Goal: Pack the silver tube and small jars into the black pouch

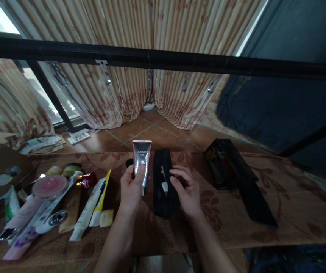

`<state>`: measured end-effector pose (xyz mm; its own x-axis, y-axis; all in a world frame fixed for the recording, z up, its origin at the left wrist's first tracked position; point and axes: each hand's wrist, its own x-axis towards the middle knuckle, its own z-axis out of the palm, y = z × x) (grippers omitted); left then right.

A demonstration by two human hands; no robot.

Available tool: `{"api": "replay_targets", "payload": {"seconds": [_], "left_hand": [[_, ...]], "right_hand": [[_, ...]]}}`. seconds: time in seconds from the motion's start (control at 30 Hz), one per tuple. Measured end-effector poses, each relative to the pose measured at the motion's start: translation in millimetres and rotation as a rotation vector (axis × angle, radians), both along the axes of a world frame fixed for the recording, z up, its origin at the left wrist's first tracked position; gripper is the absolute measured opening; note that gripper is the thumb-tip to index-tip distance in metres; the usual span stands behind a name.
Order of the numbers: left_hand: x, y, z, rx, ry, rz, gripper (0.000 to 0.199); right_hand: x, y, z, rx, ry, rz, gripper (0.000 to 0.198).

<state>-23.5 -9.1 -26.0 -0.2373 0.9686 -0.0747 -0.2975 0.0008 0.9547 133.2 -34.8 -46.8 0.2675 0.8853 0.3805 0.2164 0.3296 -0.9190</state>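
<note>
In my left hand is a shiny silver-pink squeeze tube, held with its flat end up and its dark cap down. Just right of it lies a narrow black pouch, unzipped along the top, with a white item showing inside. My right hand is at the pouch's right edge, fingers curved and apart, the fingertips near the opening. Nothing shows between those fingers. A small dark round thing sits partly hidden behind my left hand.
Several tubes, a pink round container, a red jar and a yellow tube crowd the table's left side. A cardboard box stands beyond them. Another black bag lies at right with its flap spread. A dark metal bar crosses behind.
</note>
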Motion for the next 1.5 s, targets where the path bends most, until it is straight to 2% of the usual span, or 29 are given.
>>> {"api": "replay_targets", "payload": {"seconds": [0.47, 0.9, 1.07, 1.3, 1.5], "left_hand": [[-3, 0, -1.4, 0.063, 0.003, -0.020, 0.032], [-3, 3, 7.4, -0.105, -0.139, 0.089, 0.037], [-4, 3, 12.3, -0.219, -0.141, 0.100, 0.029], [-5, 5, 12.9, -0.235, -0.139, 0.092, 0.016], [-3, 5, 12.2, -0.212, -0.131, 0.095, 0.015]], "right_hand": [[2, 0, -1, -0.004, 0.010, 0.014, 0.013], [10, 1, 2, 0.036, 0.006, -0.049, 0.018], [26, -1, 0, 0.039, -0.035, -0.126, 0.016], [72, -20, -10, 0.015, -0.139, -0.180, 0.016], [97, -37, -17, -0.060, -0.238, -0.191, 0.016]]}}
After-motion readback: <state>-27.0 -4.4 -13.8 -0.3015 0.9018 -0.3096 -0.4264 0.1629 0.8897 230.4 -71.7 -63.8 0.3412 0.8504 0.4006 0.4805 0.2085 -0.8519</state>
